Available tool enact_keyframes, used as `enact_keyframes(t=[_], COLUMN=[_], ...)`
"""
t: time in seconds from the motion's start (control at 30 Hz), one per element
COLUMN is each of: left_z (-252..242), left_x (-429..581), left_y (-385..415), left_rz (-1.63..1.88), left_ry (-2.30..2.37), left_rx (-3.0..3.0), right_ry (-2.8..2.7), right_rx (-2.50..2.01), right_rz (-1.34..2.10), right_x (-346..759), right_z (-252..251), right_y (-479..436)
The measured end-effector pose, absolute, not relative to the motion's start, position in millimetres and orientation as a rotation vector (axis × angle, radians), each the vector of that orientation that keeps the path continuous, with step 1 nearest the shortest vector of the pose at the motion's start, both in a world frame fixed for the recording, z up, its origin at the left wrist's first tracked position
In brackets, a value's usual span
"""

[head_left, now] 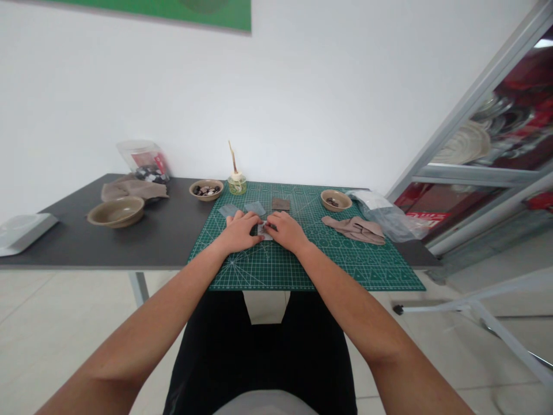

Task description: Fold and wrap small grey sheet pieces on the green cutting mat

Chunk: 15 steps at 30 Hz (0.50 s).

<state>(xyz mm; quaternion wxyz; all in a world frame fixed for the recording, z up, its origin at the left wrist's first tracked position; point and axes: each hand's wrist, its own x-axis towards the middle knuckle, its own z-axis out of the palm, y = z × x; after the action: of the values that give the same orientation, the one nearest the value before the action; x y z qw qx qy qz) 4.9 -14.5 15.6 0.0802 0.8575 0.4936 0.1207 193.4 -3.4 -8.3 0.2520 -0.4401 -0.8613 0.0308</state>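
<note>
From here I see left hand [240, 231] and right hand [287, 231] bending fingers around a small, flat, pale piece [265, 236], grip unclear, on a gridded green cutting mat [276, 271], dark-grey bench [173, 236], white wall [311, 104].

The scene is brightly and evenly lit, the wall [311, 104] washed pale and only soft shadows cast. Glare is caught on the cabinet [479, 173], whose frame is slanted and stretched towards the edge (as are the forearms [168, 308]). The small piece [265, 232] between the hands [285, 230] is rendered too softly for detail.
</note>
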Motion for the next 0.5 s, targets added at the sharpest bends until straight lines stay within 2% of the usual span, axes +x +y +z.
enact_keyframes(t=[0.2, 0.5], left_z=[15.8, 15.1], left_x=[5.6, 5.0], left_y=[-15.4, -14.9], left_rz=[0.363, 0.357], left_ry=[1.482, 1.48], left_rx=[2.572, 2.585], right_ry=[-2.417, -2.306], right_rx=[-1.027, -1.245], right_rz=[0.21, 0.116], right_x=[193.2, 193.1], right_z=[-5.8, -8.5], right_y=[-5.4, -3.8])
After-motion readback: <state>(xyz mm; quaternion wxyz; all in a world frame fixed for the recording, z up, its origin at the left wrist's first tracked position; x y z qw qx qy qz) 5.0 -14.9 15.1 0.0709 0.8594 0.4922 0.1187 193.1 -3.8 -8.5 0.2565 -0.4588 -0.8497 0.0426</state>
